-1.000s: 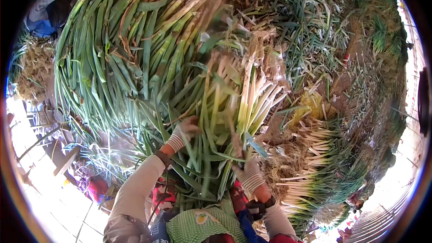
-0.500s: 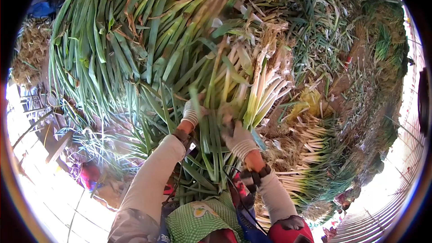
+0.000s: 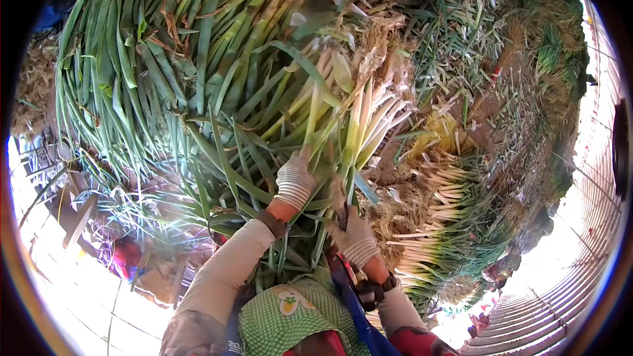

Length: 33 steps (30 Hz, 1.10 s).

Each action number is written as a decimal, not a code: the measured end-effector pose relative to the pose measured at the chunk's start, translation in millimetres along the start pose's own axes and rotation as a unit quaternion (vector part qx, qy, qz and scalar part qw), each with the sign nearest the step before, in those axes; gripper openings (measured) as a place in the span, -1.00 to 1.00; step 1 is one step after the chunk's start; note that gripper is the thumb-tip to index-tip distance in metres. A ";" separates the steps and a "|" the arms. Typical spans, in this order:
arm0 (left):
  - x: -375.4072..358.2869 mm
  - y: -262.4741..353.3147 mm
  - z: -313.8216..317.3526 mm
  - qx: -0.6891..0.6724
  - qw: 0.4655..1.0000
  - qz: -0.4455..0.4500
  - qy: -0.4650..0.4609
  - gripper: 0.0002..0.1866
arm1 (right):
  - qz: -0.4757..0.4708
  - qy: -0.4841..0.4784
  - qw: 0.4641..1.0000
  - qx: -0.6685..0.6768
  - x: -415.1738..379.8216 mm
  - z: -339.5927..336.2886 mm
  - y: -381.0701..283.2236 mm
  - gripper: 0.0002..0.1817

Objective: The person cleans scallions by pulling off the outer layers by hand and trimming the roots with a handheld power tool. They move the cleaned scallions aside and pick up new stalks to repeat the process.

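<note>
My left hand (image 3: 296, 180), in a striped glove, is closed around a green onion stalk (image 3: 312, 118) near the middle of the view. Below and to its right, my right hand (image 3: 354, 236), also gloved, is closed on a small dark tool (image 3: 341, 214) whose shape is blurred. White-stemmed onions (image 3: 369, 125) lie just above my right hand. Long green leaves (image 3: 231, 194) spread around my left hand and hang down between the two hands.
A large heap of green onions (image 3: 125, 72) fills the upper left. White-stemmed onions in a row (image 3: 428, 250) lie at the right, beside loose roots and a yellow bag (image 3: 440, 135). Cut leaves (image 3: 455, 26) cover the upper right.
My left hand has moved right and slightly down. My right hand has moved down, away from the white stems. The whole view has shifted slightly, with the heap further left and up.
</note>
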<state>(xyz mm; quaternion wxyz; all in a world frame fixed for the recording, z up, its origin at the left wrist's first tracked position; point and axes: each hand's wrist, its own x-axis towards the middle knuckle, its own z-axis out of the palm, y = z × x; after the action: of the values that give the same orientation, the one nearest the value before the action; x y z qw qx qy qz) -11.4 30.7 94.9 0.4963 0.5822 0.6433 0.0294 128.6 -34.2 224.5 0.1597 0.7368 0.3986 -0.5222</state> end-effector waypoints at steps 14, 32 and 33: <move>4.0 -8.1 30.6 0.026 0.997 -0.040 -0.055 -0.32 | 0.102 -0.028 0.994 0.025 1.2 -6.3 -13.6 -0.37; 6.7 -61.6 37.2 -0.341 0.929 -0.099 -0.102 -0.30 | 0.072 0.042 0.996 -0.034 32.0 19.7 -11.2 -0.33; 3.8 -61.9 35.2 -0.346 0.925 -0.112 -0.110 -0.28 | 0.066 0.081 0.994 -0.023 47.4 19.2 -6.9 -0.35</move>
<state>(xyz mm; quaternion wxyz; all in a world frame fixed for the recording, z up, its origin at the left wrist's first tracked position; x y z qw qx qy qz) -31.6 -5.2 36.8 0.7349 0.2973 0.5955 0.1300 117.6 -22.4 175.4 0.1785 0.7973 0.3728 -0.4398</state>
